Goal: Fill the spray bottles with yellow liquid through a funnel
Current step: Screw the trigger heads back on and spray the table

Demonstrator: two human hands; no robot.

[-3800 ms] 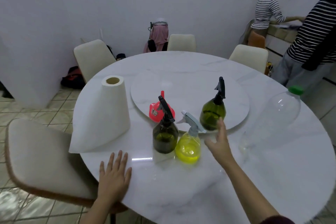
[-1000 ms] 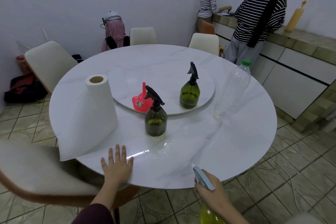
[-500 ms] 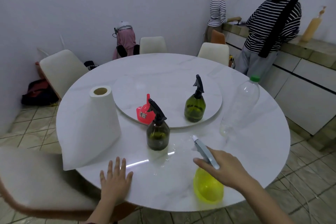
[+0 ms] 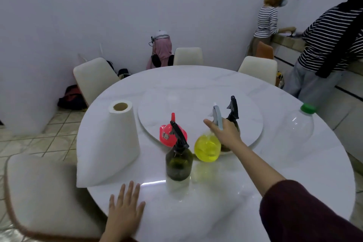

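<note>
My right hand (image 4: 225, 133) grips the neck of a yellow spray bottle (image 4: 207, 148) with a pale grey trigger head, holding it at the front edge of the round turntable (image 4: 196, 102). A dark green spray bottle (image 4: 178, 163) with a black trigger stands on the table nearer me. A second green bottle (image 4: 232, 112) stands on the turntable, mostly hidden behind my right hand. A red funnel (image 4: 167, 133) lies on the turntable's left front. My left hand (image 4: 123, 212) rests flat on the table edge, fingers spread.
A paper towel roll (image 4: 110, 143) stands at the left of the white marble table (image 4: 216, 202). An empty clear bottle with a green cap (image 4: 296, 129) stands at the right. Chairs surround the table. Two people in striped tops stand at a counter, back right.
My right hand brought the yellow bottle up from below the table edge and forward to the turntable's front, between the two green bottles. My left hand stayed put.
</note>
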